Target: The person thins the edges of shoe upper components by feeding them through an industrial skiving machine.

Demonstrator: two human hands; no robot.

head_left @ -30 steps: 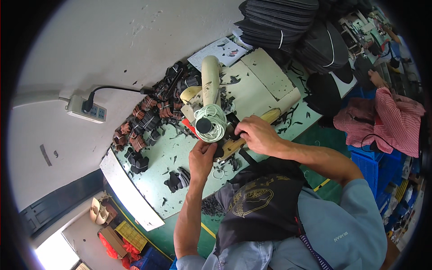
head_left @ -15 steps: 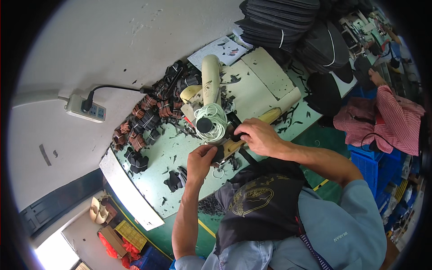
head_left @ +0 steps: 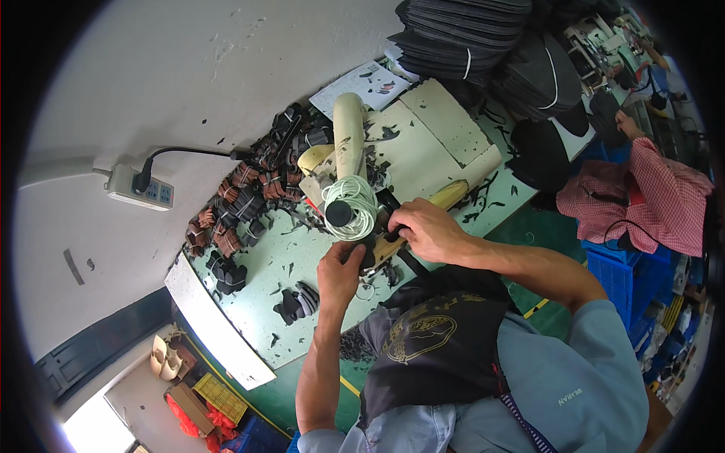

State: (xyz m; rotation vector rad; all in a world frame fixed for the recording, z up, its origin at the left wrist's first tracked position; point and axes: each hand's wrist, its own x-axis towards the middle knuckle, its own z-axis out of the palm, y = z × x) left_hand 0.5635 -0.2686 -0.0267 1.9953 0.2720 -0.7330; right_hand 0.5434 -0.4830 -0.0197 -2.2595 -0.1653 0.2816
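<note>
My left hand pinches a flat black piece at the front of a cream-coloured bench machine. That piece lies just below a coil of pale cord, which hangs around a black knob on the machine. To its right, my right hand has its fingers closed at a small dark piece, partly hidden by the fingertips. Between the hands runs a worn yellowish front edge of the machine. The working point under the coil is hidden.
Bundles of brown and black strips line the table's wall side. A few loose black pieces lie nearer me, among scraps. Large black sheets are stacked at the back. A power strip hangs left. A co-worker's checked sleeve shows at right.
My left hand has shifted slightly right and toward the coil, taking the black piece with it. My right hand stays nearly in place. The whole view has drifted a little.
</note>
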